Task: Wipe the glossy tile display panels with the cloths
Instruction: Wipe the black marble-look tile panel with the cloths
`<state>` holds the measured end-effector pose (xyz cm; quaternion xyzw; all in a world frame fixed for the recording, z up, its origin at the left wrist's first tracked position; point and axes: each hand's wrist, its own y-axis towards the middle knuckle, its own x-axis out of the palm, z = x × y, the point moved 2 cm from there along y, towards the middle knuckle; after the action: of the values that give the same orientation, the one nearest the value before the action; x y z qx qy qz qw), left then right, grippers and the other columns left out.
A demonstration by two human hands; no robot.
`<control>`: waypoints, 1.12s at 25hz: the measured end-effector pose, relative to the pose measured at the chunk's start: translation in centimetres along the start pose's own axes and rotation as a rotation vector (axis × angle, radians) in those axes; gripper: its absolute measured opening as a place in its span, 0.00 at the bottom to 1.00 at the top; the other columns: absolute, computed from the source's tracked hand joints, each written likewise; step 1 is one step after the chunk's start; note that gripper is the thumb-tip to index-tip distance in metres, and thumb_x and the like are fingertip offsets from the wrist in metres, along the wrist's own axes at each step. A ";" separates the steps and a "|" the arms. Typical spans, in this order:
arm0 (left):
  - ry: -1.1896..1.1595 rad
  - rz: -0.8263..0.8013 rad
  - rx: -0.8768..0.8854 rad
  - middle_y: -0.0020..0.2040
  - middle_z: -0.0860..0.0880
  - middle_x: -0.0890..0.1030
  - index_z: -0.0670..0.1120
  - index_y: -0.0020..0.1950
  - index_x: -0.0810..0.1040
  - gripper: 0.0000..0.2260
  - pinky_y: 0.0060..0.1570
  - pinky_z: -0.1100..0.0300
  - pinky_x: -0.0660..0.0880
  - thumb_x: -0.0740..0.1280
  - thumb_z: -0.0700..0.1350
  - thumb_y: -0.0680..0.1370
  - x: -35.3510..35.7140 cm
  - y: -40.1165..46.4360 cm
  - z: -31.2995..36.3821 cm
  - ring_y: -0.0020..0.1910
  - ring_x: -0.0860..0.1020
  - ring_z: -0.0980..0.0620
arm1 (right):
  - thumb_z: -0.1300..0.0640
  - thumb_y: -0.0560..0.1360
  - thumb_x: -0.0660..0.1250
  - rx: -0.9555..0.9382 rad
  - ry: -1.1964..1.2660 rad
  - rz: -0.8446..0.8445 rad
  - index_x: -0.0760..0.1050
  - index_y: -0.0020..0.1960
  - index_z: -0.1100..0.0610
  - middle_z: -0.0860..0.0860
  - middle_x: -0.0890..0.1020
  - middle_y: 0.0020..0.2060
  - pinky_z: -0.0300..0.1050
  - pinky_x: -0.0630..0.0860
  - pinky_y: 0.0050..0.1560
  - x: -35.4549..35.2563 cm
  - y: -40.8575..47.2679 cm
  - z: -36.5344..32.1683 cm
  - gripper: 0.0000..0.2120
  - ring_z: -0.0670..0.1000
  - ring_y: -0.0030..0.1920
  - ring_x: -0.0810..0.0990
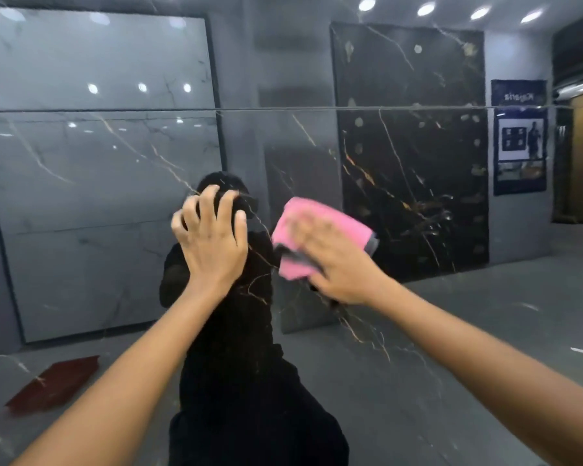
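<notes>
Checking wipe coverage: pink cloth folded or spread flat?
Folded. The pink cloth shows stacked layers with a grey edge under the right hand, pressed on the glossy panel.

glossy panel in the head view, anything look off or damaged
No damage shows on the glossy panel. One oddity: only the right hand presses a pink cloth; the left hand touches the panel bare.

Both arms reach forward: left hand (212, 243) with fingers spread and bent, right hand (340, 264) flat, blurred
</notes>
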<state>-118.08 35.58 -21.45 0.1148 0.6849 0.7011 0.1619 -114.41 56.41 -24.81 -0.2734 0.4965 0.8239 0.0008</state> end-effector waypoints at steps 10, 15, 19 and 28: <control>0.053 -0.005 -0.060 0.81 0.47 0.46 0.47 0.81 0.46 0.26 0.75 0.41 0.41 0.47 0.51 0.84 1.5 4.2 -0.2 0.79 0.44 0.41 | 0.62 0.69 0.57 0.745 0.057 0.656 0.71 0.68 0.62 0.60 0.73 0.67 0.47 0.57 0.74 -5.9 7.2 8.5 0.27 0.62 0.69 0.68; 0.035 0.018 -0.070 0.81 0.47 0.47 0.47 0.81 0.48 0.26 0.75 0.42 0.41 0.47 0.51 0.84 1.4 4.1 0.0 0.79 0.45 0.42 | 0.57 0.72 0.59 -0.181 -0.237 0.206 0.68 0.72 0.64 0.59 0.69 0.71 0.52 0.56 0.76 -2.5 5.7 3.8 0.28 0.59 0.74 0.64; 0.037 0.021 -0.071 0.81 0.47 0.47 0.47 0.81 0.47 0.26 0.75 0.43 0.40 0.46 0.52 0.84 1.4 4.1 -0.1 0.79 0.45 0.42 | 0.54 0.68 0.56 0.779 -0.027 0.694 0.71 0.68 0.58 0.55 0.73 0.66 0.52 0.65 0.70 -8.3 6.7 12.5 0.28 0.60 0.67 0.71; -0.006 0.028 -0.112 0.81 0.47 0.52 0.46 0.80 0.54 0.25 0.75 0.42 0.43 0.50 0.50 0.83 1.0 4.2 0.2 0.79 0.47 0.43 | 0.59 0.71 0.59 -0.078 -0.260 0.235 0.68 0.72 0.63 0.62 0.71 0.70 0.56 0.59 0.75 -4.3 7.6 7.2 0.29 0.59 0.72 0.66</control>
<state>-119.21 36.08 -17.31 0.1170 0.6425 0.7401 0.1604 -116.06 59.66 -14.06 -0.1043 0.4883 0.8654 -0.0417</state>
